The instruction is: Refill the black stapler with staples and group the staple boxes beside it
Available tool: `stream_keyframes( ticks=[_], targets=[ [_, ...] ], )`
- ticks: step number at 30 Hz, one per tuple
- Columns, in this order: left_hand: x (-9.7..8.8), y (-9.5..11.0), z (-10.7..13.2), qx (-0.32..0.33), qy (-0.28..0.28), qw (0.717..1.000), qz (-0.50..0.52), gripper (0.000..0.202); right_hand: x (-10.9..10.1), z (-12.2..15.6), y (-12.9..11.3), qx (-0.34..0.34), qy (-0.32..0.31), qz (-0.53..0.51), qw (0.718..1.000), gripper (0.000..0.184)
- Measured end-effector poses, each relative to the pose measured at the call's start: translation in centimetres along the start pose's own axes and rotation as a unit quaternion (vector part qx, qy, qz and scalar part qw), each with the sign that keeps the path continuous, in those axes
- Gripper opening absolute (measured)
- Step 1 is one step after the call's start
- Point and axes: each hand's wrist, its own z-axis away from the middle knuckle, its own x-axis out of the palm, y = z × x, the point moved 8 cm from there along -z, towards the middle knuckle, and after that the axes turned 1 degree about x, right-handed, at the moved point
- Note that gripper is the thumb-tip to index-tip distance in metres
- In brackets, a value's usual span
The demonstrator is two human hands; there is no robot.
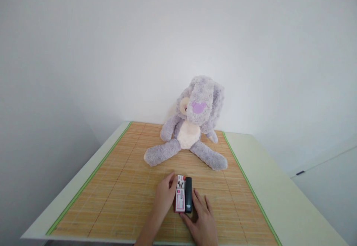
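Note:
Side by side on the bamboo mat lie a dark stapler (188, 195) and, left of it, two small white-and-red boxes, the upper box (181, 182) showing a picture and the lower box (180, 200) a label. They look like staple boxes. My left hand (165, 193) rests along the left side of the boxes, its thumb against them and its fingers loosely bent. On the other side, my right hand (203, 218) lies with spread fingers, index finger at the stapler's right edge and thumb by the near end of the boxes. Neither hand lifts anything.
A grey-lilac plush rabbit (189, 135) sits behind the boxes, leaning on the white wall (111, 45). The bamboo mat (122, 201) has green borders and covers much of the pale table (267, 171). A dark handle (300, 172) shows on a white surface at right.

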Motion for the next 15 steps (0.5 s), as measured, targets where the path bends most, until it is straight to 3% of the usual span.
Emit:
stream_keyframes(
  ticks=[5, 10, 15],
  targets=[
    [0.1, -1.4, 3.3, -0.051, 0.068, 0.993, 0.085, 0.061, -0.2, 0.1, -0.1, -0.008, 0.017, -0.003, 1.000, 0.079],
    [3.2, -1.6, 6.0, -0.071, -0.016, 0.986, 0.147, 0.062, 0.1, 0.1, -0.1, -0.003, -0.005, -0.008, 1.000, 0.074],
    [4.4, -1.2, 7.0, -0.083, -0.020, 0.987, 0.138, 0.074, 0.3, 0.1, 0.1, -0.006, -0.015, -0.030, 0.999, 0.071]
  ],
)
